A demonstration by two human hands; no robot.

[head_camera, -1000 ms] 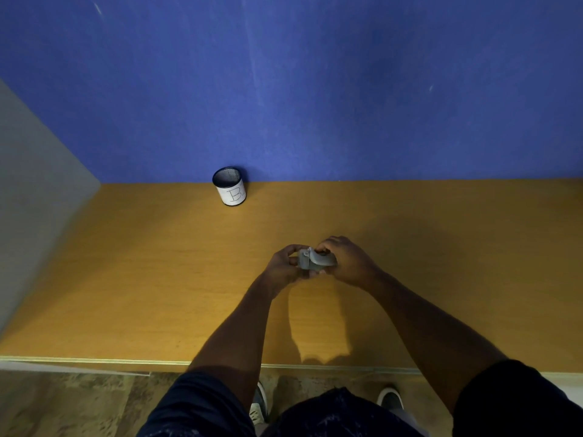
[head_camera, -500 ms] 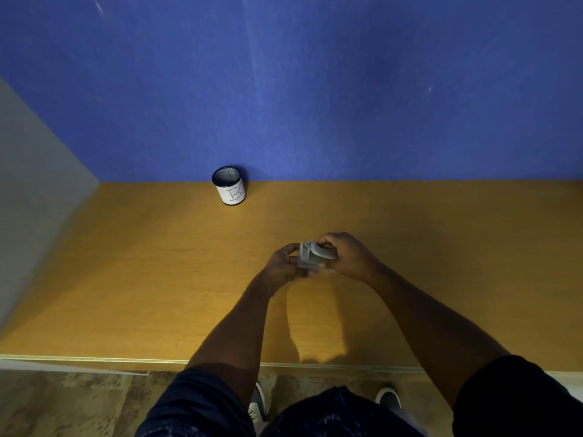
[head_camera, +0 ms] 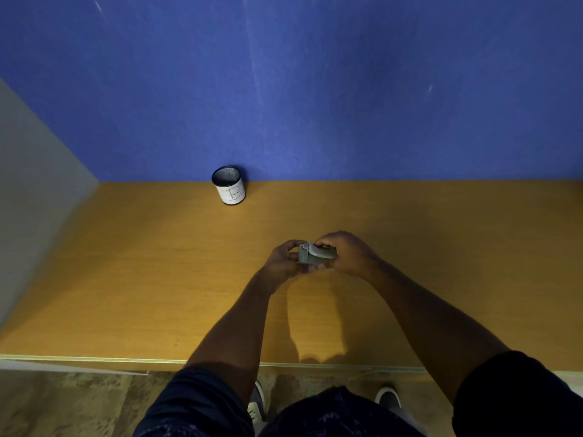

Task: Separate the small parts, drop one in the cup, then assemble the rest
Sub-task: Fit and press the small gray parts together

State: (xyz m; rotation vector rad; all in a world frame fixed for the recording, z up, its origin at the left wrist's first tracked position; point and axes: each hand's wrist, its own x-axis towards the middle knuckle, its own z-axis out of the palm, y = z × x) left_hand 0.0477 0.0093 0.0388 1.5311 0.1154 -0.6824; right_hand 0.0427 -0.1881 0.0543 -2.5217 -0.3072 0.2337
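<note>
Two hands are closed on one small grey assembly (head_camera: 315, 254), which is held in the air above the middle of the wooden tabletop (head_camera: 126, 279), not resting on it. The left hand (head_camera: 284, 258) is wrapped around the blocky left end; the right hand (head_camera: 348, 252) is clamped on the longer, curved right piece, thumb and fingertips pinching it from above and below. Compared with a second ago, the assembly has been raised slightly and turned, so that the curved piece now lies more level and its top face is seen more plainly; the hands have barely shifted otherwise. No gap between the parts can be made out, so the separating step is judged to be in hand and not completed, probably by twisting or prying. The mesh cup (head_camera: 229, 185), marked with a letter B, stands upright at the back of the tabletop against the blue wall (head_camera: 315, 89), well apart from the hands. Whether anything already lies in it cannot be told.
</note>
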